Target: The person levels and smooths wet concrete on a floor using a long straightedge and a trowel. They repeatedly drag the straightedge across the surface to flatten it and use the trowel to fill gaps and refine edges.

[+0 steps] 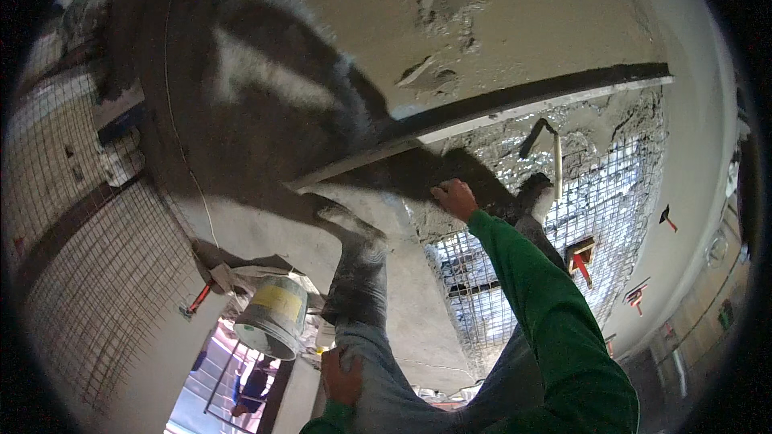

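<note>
My right hand, at the end of a green sleeve, reaches over the rough mortar just short of a long straight bar. Its fingers are loosely bent and apart, with no object visible in them. The bar lies slantwise, its far side dark and its near edge pale. My left hand rests spread on my jeans by the left thigh. Near my right boot is an L-shaped tool with a dark head and pale handle. Smooth wet mortar spreads beyond the bar.
Wire mesh lies partly bare right of centre, with a red-handled trowel on it. Further right are more red-handled tools. A bucket stands left of my left boot. More mesh spans the far left.
</note>
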